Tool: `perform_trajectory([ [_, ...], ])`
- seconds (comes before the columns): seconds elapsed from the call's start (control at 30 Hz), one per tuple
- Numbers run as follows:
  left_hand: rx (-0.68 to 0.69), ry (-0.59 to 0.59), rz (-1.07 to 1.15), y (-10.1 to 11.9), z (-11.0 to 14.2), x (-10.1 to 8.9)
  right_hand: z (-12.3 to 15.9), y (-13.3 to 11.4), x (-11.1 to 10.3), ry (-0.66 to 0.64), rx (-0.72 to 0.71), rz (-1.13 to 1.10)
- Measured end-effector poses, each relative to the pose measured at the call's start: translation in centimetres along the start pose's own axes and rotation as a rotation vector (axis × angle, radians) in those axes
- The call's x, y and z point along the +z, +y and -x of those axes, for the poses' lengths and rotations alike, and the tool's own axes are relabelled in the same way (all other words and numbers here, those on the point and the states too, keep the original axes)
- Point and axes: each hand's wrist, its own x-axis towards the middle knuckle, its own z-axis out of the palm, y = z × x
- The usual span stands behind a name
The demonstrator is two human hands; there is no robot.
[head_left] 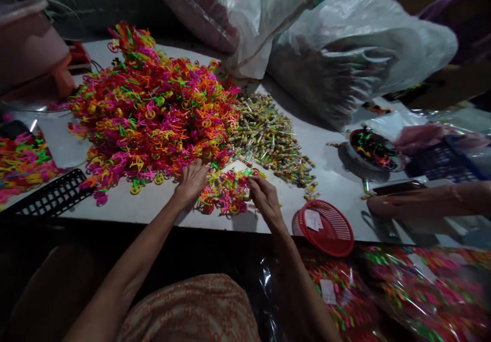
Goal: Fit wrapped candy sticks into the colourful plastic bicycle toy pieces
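A large heap of small bright plastic toy pieces (153, 112), some with wheels like tiny bicycles, covers the left of the white table. My left hand (192, 182) reaches down at the heap's front edge, its fingertips hidden among the pieces. Between my hands lies a smaller cluster of the same toy pieces (226, 194). At its right side is my right hand (265, 198), with thumb and fingers drawn together; what they pinch, if anything, is too small to make out. Behind it spreads a pile of small striped tubes (268, 132) with printed wrapping.
A red plastic basket (330, 229) holding a paper slip tilts over the table's front edge. A black slotted tray (53, 196) lies left. Bulging plastic bags (360, 61) stand behind; a bowl (376, 150) sits right. Another person's arm (429, 199) rests there. Filled bags (425, 291) lie below.
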Motion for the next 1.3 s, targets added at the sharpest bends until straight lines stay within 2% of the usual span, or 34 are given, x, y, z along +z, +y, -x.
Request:
perform_trajectory([
  [0.2, 0.017, 0.046, 0.082, -1.1, -0.3, -0.3, 0.2, -0.9, 1.9, -0.096, 0.036, -0.063],
  [0.3, -0.010, 0.085, 0.194, -1.9, -0.4, -0.9, 0.4, -1.6, 2.2, -0.127, 0.109, -0.193],
  [0.47, 0.051, 0.288, 0.550, -2.6, -0.2, -1.8, 0.8, -1.6, 2.7, -0.121, 0.203, -0.329],
  [0.53, -0.008, 0.327, 0.729, -2.4, 0.0, -1.9, 1.0, -1.5, 2.9, -0.149, 0.217, -0.362],
  [0.63, -0.201, 0.359, 0.999, -2.2, 0.7, -1.8, 1.1, -1.5, 3.1, -0.183, 0.241, -0.467],
  [0.73, -0.354, 0.308, 1.330, -1.9, 2.0, -1.8, 0.5, -1.7, 3.7, -0.104, 0.276, -0.627],
  [0.87, -0.425, 0.176, 1.769, -0.4, 4.3, -1.6, -0.4, -2.7, 5.3, 0.081, 0.189, -0.760],
  [0.93, -0.451, 0.100, 1.915, 0.9, 5.6, -1.5, -0.2, -3.5, 6.4, 0.137, 0.112, -0.728],
  [1.03, -0.488, -0.030, 2.049, 2.4, 7.6, -1.2, 0.8, -4.1, 7.1, 0.204, -0.010, -0.454],
  [1.1, -0.516, -0.040, 2.075, 2.5, 9.0, -1.1, 1.2, -3.8, 6.2, 0.247, -0.061, -0.244],
  [1.17, -0.551, 0.016, 2.055, 2.0, 10.3, -1.2, 1.4, -2.9, 4.5, 0.253, -0.041, -0.175],
  [1.23, -0.548, 0.013, 1.995, 1.3, 11.5, -1.1, 1.5, -2.0, 2.6, 0.171, 0.068, -0.275],
  [1.3, -0.500, -0.082, 1.918, 1.1, 12.2, -0.9, 2.2, -1.2, 1.2, 0.020, 0.224, -0.442],
])
